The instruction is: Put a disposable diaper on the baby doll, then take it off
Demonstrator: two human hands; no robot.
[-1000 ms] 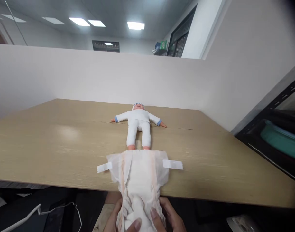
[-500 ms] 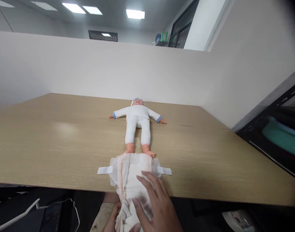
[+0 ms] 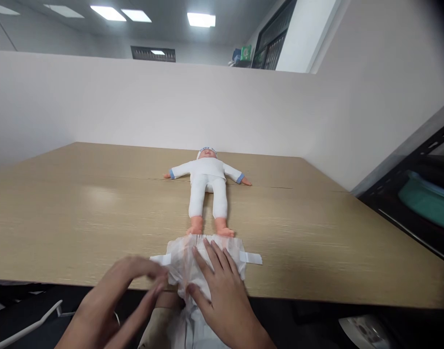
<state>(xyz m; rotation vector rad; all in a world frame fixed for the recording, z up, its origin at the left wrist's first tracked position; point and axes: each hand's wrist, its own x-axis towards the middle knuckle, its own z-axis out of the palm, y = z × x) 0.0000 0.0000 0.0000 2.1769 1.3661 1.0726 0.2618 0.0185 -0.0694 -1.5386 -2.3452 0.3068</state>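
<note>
An unfolded white disposable diaper lies at the table's front edge, its lower part hanging over toward my lap. My right hand rests flat on the diaper's upper middle with the fingers stretched out. At the diaper's left side, near its left tape tab, is my left hand, thumb and fingers apart and curved, the tips smeared by motion. The right tape tab sticks out sideways. Just beyond the diaper a baby doll in white clothes lies on its back, feet toward me.
The wooden table ends at a white partition behind the doll. A dark shelf rack with a teal container stands at the right. A white curved bar shows below the table at the left.
My left hand has come up from the diaper's lower left edge to beside its left tab. My right hand has moved forward and flattened onto the diaper. The doll has stayed put.
</note>
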